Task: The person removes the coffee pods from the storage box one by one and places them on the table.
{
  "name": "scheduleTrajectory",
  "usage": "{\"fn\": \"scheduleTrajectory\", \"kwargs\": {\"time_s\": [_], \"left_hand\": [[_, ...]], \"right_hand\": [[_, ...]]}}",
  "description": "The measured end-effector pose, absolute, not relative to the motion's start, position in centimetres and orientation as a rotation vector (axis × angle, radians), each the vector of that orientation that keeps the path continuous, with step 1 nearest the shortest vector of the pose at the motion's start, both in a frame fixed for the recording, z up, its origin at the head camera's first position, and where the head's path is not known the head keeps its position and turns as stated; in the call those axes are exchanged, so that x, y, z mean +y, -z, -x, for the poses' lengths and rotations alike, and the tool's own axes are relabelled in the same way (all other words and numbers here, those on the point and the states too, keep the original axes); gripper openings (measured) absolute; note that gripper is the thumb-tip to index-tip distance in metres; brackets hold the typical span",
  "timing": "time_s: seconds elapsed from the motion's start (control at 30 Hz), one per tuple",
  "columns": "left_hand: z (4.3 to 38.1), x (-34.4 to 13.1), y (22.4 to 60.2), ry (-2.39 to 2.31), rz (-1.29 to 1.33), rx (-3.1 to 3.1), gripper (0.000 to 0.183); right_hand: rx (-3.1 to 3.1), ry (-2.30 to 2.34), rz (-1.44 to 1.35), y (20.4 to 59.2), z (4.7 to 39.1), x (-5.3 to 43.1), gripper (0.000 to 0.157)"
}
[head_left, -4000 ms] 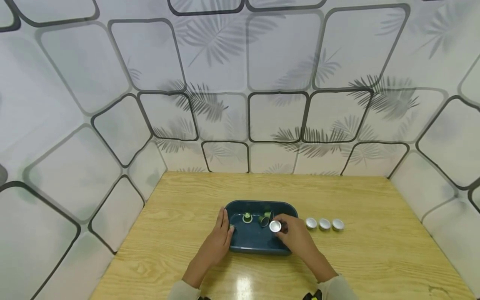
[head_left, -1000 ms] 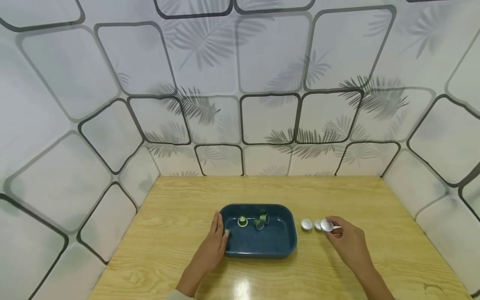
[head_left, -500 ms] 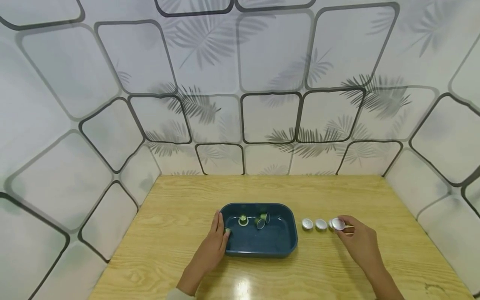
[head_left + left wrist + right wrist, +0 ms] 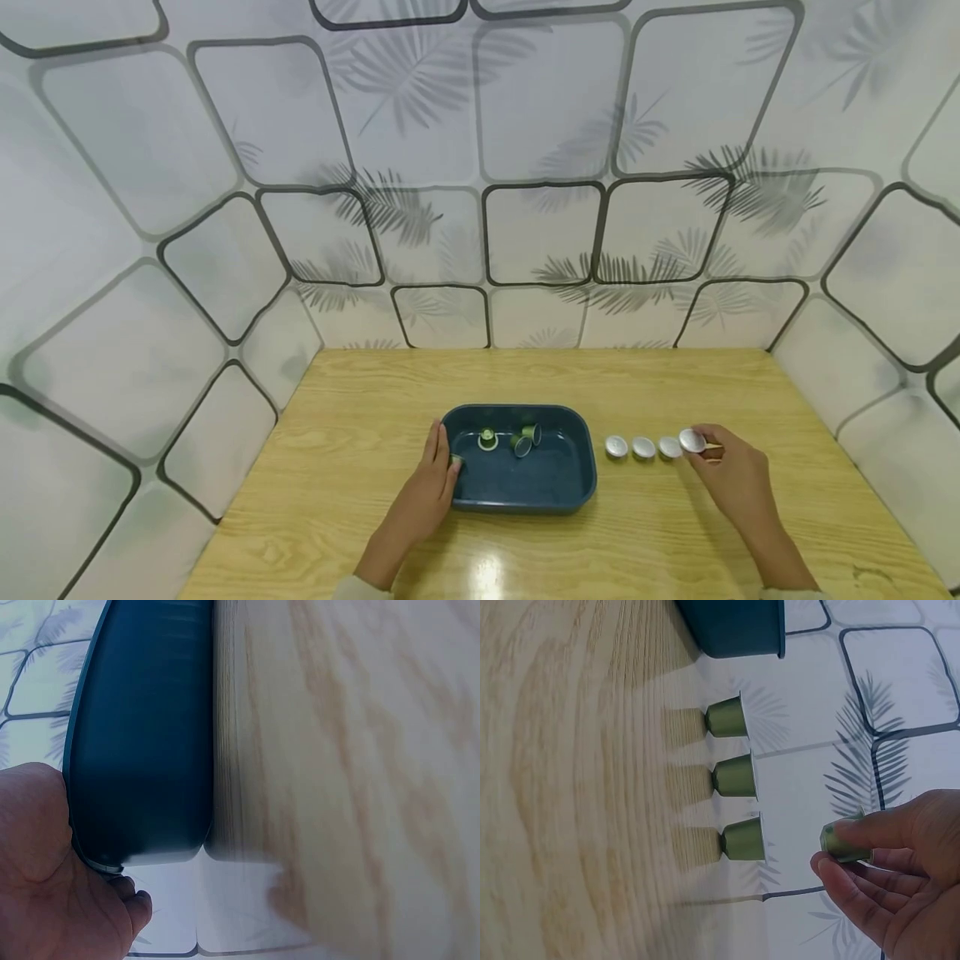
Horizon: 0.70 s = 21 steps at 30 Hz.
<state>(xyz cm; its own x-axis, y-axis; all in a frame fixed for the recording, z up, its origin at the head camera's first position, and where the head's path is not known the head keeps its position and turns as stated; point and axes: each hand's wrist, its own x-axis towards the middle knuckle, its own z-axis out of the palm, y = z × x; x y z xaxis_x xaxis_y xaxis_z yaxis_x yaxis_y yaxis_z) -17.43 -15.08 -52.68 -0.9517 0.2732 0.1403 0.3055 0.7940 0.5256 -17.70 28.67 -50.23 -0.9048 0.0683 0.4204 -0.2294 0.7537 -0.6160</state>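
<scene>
Green capsule [image 4: 692, 441] is pinched in the right hand [image 4: 733, 472]; the left hand [image 4: 427, 487], fingers extended, touches the tray [image 4: 525, 485].

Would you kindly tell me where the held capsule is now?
In the head view, the held capsule is on the right, pinched by the right hand, above the table, just right of the rightmost capsule in the row of three.

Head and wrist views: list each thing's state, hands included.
Blue tray: upright on the table.
Inverted capsule: in the tray, rim down.
Two other tray capsules: tipped onto their sides.
Fourth tray capsule: partly hidden, pose unclear.
Three table capsules: upright, apart, silver faces up.
Held capsule: raised off the table.
Left hand: holds the tray's left end.
Right hand: pinches that capsule.
</scene>
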Motion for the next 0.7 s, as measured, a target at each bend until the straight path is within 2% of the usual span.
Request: {"fn": "scheduleTrajectory", "kwargs": {"time_s": [0.7], "left_hand": [[17.5, -15.1, 52.7, 0.874, 0.473, -2.920, 0.063]], "right_hand": [[-2.666, -0.925, -0.013, 52.3, 18.7, 30.8, 0.037]]}}
